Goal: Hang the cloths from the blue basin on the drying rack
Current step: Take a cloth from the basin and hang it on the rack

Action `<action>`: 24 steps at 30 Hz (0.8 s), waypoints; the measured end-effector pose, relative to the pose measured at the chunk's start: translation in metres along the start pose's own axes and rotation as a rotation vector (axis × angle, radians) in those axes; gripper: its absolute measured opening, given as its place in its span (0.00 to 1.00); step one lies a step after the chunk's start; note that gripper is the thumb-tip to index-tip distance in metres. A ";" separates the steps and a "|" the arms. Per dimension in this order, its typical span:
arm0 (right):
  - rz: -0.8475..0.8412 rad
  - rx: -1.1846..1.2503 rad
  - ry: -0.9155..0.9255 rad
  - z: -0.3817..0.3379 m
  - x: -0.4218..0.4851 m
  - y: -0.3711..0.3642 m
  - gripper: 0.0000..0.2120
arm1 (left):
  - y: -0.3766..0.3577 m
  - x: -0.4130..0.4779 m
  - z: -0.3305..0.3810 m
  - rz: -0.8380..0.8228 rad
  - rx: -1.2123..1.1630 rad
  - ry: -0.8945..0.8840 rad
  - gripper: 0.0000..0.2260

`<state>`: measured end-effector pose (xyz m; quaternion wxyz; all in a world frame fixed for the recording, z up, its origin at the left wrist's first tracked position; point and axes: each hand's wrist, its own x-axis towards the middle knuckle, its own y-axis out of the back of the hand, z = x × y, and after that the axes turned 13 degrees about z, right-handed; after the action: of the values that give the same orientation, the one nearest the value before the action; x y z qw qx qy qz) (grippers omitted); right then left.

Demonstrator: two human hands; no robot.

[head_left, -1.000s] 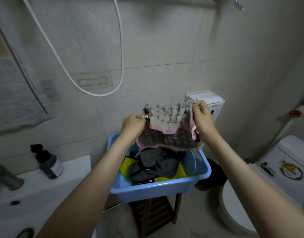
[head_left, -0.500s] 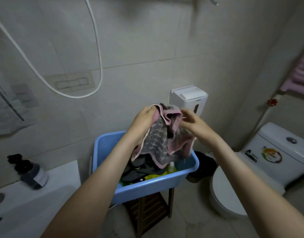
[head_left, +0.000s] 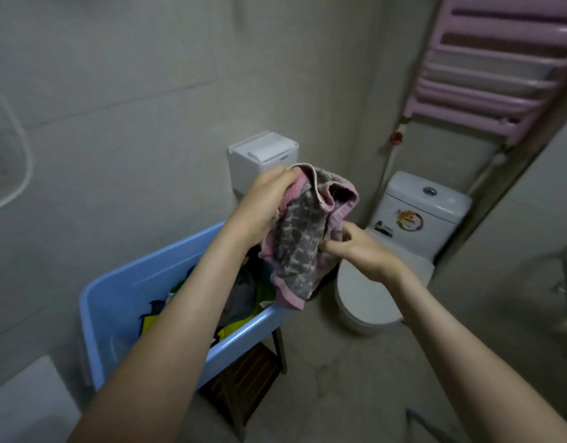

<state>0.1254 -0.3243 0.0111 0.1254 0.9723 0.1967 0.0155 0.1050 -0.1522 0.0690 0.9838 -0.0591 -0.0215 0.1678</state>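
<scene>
The pink rack (head_left: 461,121) stood high on the wall, well up and to the right of the blue basin (head_left: 122,292), where other laundry lay. A grey-and-pink cloth (head_left: 295,247) hung bunched over the basin's right rim, its length running downward. The left grip (head_left: 263,206) clutched its top edge. The right grip (head_left: 355,251), nearer the rack, pinched its lower side.
</scene>
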 end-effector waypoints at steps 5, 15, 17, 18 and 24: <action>0.273 0.039 -0.034 0.014 -0.041 0.041 0.05 | -0.039 0.009 -0.024 -0.208 0.316 -0.026 0.07; 0.580 0.001 -0.139 0.036 -0.178 0.116 0.09 | -0.148 -0.062 -0.048 -0.949 0.499 -0.084 0.23; 0.617 0.000 -0.141 0.038 -0.198 0.118 0.10 | -0.162 -0.080 -0.052 -0.999 0.478 -0.069 0.23; 0.650 0.019 -0.138 0.040 -0.213 0.119 0.12 | -0.172 -0.092 -0.054 -1.036 0.451 -0.062 0.21; 0.815 0.027 -0.196 0.050 -0.325 0.123 0.09 | -0.214 -0.187 -0.068 -1.112 0.374 -0.099 0.07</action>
<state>-0.1238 -0.5714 -0.0007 0.1145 0.9690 -0.2168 -0.0315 0.0027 -0.4222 0.0237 0.9157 0.1437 -0.0653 -0.3696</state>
